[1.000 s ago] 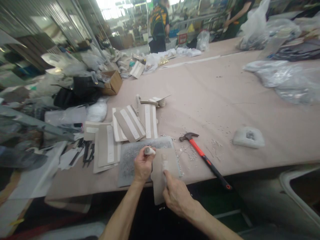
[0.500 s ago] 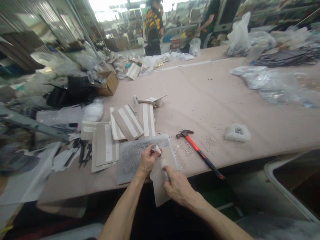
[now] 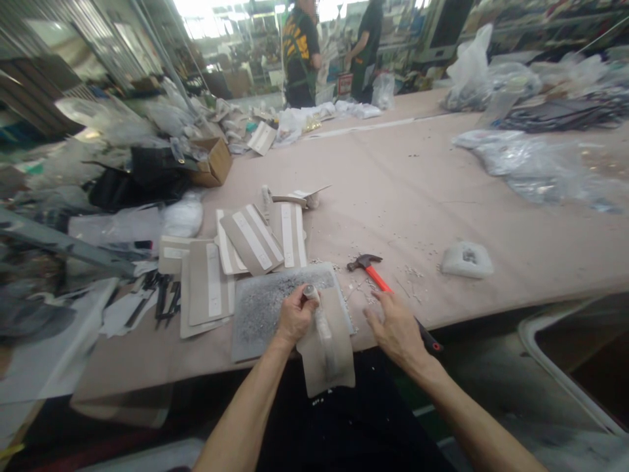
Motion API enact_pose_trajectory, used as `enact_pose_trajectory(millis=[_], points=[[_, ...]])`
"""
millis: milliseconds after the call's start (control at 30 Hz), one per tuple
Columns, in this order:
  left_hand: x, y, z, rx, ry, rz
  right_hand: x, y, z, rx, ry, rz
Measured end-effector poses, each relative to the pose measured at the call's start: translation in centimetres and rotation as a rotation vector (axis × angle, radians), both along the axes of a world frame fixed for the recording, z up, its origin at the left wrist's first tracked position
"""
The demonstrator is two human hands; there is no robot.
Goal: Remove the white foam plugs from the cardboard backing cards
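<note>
Hands and work at the near edge of a covered table (image 3: 442, 190). The left hand (image 3: 296, 319) is closed, its thumb and fingers gripping a white cylinder (image 3: 311, 293) close to the end. A beige panel (image 3: 341, 328) lies just beside this hand, to its right; its far part overlaps the right portion of a grey board (image 3: 255, 321), while its near part projects past the table edge. A pale band, partly blurred, runs along the panel's middle. The right hand (image 3: 400, 331), to the right of the panel and apart from it, is above the handle of a hammer (image 3: 379, 280). Its thumb and forefinger stand apart, the hand partly open; whether the other fingers have hold of the handle cannot be told, since the hand covers that part. The hammer's dark head points to the far left, and its red and black handle slants toward the near right. Small pale bits (image 3: 413, 270) are scattered around it. Farther right rests a whitish block (image 3: 466, 260) with a hollow in its top. Left of and beyond the grey board, striped panels (image 3: 253, 239) overlap one another. Plastic bags (image 3: 525, 157) occupy the far right, a cardboard box (image 3: 216, 160) the far left, and two people (image 3: 299, 59) stand beyond the table.
</note>
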State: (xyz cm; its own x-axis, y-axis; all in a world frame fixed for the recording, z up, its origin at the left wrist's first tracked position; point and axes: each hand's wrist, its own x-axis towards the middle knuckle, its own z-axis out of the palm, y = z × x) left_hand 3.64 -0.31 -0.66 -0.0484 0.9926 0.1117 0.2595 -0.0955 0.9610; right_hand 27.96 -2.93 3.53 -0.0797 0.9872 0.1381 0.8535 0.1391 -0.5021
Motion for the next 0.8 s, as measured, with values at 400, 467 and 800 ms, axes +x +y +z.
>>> enact_pose_trajectory(millis=[400, 467, 800], points=[[0.4, -0.4, 0.3, 0.110, 0.080, -0.080, 2.1, 3.2, 1.7, -0.674, 0.324, -0.106], [0.2, 0.0, 0.4, 0.069, 0.033, -0.097, 1.0, 2.1, 3.0, -0.669, 0.414, -0.090], [0.1, -0.3, 0.4, 0.098, 0.118, -0.130, 0.5, -1.5, 9.2, -0.199, -0.185, 0.280]])
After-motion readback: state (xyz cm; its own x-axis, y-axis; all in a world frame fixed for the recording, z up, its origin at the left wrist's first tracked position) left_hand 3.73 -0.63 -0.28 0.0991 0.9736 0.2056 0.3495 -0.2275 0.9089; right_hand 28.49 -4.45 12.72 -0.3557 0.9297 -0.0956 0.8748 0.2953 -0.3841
